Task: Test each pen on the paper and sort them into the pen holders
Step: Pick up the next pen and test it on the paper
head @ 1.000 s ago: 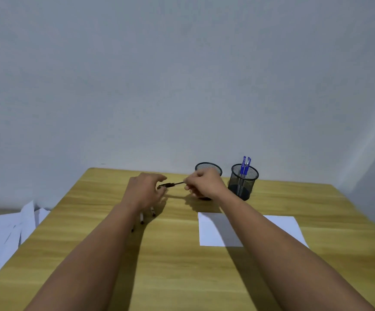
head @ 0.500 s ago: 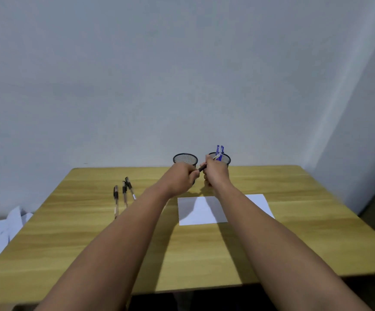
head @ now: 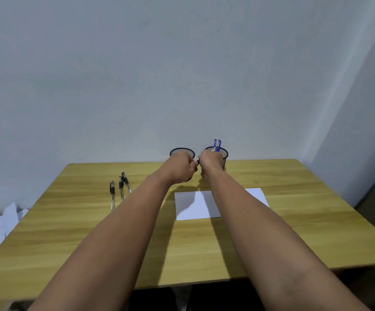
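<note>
Fingers: both hands curled shut on 1 dark pen point(head: 197, 162), left hand point(head: 180, 167) and right hand point(head: 209, 162) nearly touching.
Change: hands have come together in front of the 2 holders; 1 s ago they were apart, pen stretched between them.
Meaning: likely uncapping; test not yet made.
Pen axis: roughly left-right, mostly hidden; tip direction unclear.
Location: raised in front of left holder point(head: 182, 151) and right holder point(head: 224, 153), beyond paper point(head: 193, 205).
Remaining: 3 pens point(head: 120, 187) on table point(head: 294, 209).

Left hand point(head: 180, 167) and right hand point(head: 209, 162) gripping one dark slim pen point(head: 197, 161) between them, hovering before two black mesh pen holders point(head: 225, 154), above white paper sheet point(head: 195, 205) lying on light wooden table point(head: 294, 198).
</note>
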`<action>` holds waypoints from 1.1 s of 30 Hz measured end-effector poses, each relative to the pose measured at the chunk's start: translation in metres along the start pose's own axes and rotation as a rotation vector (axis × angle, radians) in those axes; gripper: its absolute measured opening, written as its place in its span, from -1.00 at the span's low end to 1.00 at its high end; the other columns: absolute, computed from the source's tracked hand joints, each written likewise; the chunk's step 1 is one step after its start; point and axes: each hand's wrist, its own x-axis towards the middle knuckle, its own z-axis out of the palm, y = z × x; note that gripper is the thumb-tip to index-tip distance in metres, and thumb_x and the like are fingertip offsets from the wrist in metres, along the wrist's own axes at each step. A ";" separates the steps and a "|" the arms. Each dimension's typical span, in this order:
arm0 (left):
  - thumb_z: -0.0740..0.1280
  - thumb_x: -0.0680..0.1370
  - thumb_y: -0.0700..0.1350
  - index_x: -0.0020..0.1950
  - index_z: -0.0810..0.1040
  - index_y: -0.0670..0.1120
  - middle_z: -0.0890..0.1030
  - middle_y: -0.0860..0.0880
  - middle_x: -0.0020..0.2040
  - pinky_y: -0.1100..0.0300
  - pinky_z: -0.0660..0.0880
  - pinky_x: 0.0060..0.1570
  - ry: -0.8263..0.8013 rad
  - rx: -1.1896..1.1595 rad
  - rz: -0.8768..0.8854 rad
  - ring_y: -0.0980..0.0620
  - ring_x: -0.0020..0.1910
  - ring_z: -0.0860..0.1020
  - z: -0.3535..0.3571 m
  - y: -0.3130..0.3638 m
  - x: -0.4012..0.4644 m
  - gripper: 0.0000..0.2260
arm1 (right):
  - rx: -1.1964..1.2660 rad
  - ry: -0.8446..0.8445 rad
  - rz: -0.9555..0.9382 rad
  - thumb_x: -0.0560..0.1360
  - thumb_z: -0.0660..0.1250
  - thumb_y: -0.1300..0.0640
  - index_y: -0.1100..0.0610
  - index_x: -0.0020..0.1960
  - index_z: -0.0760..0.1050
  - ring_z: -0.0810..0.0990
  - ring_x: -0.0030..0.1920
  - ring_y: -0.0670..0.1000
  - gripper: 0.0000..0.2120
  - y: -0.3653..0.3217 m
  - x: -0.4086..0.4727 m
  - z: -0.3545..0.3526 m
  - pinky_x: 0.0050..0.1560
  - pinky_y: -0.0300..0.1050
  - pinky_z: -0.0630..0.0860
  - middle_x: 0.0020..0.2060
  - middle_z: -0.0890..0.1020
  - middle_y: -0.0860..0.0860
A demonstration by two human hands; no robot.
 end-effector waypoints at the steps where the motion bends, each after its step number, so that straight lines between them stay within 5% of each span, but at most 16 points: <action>1: 0.24 0.66 -0.12 -0.33 0.53 -0.11 0.52 -0.08 -0.42 0.22 0.31 -0.41 -0.011 -0.009 -0.004 0.00 -0.45 0.41 -0.001 -0.003 0.001 -0.64 | -0.024 0.004 -0.010 0.61 0.22 0.19 0.26 0.14 0.59 0.56 -0.08 0.19 -0.77 -0.001 -0.001 0.001 -0.17 -0.06 0.48 0.04 0.68 0.18; 3: 0.24 0.66 -0.12 -0.26 0.61 -0.16 0.57 -0.07 -0.39 0.32 0.31 -0.46 -0.031 -0.018 -0.020 0.06 -0.47 0.43 -0.003 -0.007 0.003 -0.66 | -0.068 0.025 -0.040 0.62 0.21 0.17 0.29 0.25 0.60 0.60 0.00 0.20 -0.68 -0.003 -0.004 0.004 0.04 0.02 0.56 0.14 0.71 0.20; 7: 0.25 0.66 -0.12 -0.18 0.64 -0.27 0.58 -0.12 -0.37 0.19 0.38 -0.29 -0.014 -0.060 -0.051 -0.03 -0.41 0.45 -0.007 -0.011 0.006 -0.67 | -0.057 0.031 -0.062 0.62 0.20 0.14 0.24 0.35 0.57 0.68 0.22 0.25 -0.62 -0.005 -0.005 0.014 0.23 0.06 0.62 0.24 0.70 0.18; 12: 0.32 0.64 -0.03 -0.08 0.72 -0.18 0.65 0.01 -0.34 0.25 0.47 -0.27 -0.273 -0.081 -0.069 0.16 -0.40 0.55 -0.001 -0.028 -0.016 -0.71 | 0.082 0.205 -0.002 0.63 0.24 0.14 0.27 0.11 0.56 0.62 -0.07 0.18 -0.78 -0.010 0.026 -0.040 -0.02 0.00 0.55 -0.06 0.64 0.14; 16: 0.31 0.61 0.03 -0.11 0.66 -0.04 0.71 -0.05 -0.11 0.18 0.41 -0.22 0.023 0.039 -0.170 0.02 -0.22 0.57 0.018 -0.075 -0.022 -0.78 | 0.067 0.180 -0.117 0.63 0.24 0.07 0.24 -0.11 0.67 0.50 -0.35 0.11 -0.67 -0.009 0.027 -0.069 -0.27 -0.05 0.42 -0.26 0.68 0.10; 19: 0.28 0.59 0.06 0.13 0.67 0.05 0.69 -0.02 0.06 0.11 0.49 -0.09 0.104 0.269 -0.209 -0.08 0.02 0.61 0.030 -0.096 -0.024 -0.77 | 0.094 0.061 -0.149 0.69 0.26 0.05 0.17 -0.28 0.57 0.40 -0.54 0.00 -0.60 0.003 0.011 -0.067 -0.53 -0.24 0.32 -0.52 0.56 0.01; 24: 0.22 0.65 0.08 0.28 0.61 0.09 0.58 -0.05 0.15 -0.06 0.52 0.06 0.158 0.569 -0.157 -0.11 0.14 0.52 0.050 -0.113 -0.025 -0.72 | 0.113 -0.055 -0.204 0.64 0.46 0.06 0.13 -0.24 0.55 0.47 -0.55 -0.08 -0.69 0.035 0.001 -0.074 -0.55 -0.27 0.40 -0.42 0.61 0.07; 29: 0.24 0.63 0.05 0.43 0.49 0.06 0.52 -0.08 0.30 -0.08 0.50 0.15 0.207 0.552 -0.105 -0.14 0.25 0.47 0.058 -0.109 -0.025 -0.63 | 0.111 -0.182 -0.198 0.69 0.38 0.08 0.19 -0.08 0.62 0.55 -0.49 -0.03 -0.76 0.067 -0.009 -0.067 -0.49 -0.23 0.49 -0.32 0.70 0.12; 33: 0.23 0.61 0.05 0.35 0.56 0.00 0.58 -0.03 0.25 -0.02 0.51 0.06 0.246 0.454 0.094 -0.10 0.18 0.51 0.063 -0.100 -0.037 -0.65 | 0.118 -0.232 -0.269 0.66 0.45 0.05 0.26 -0.11 0.61 0.52 -0.45 -0.02 -0.71 0.084 -0.019 -0.056 -0.45 -0.19 0.45 -0.33 0.63 0.16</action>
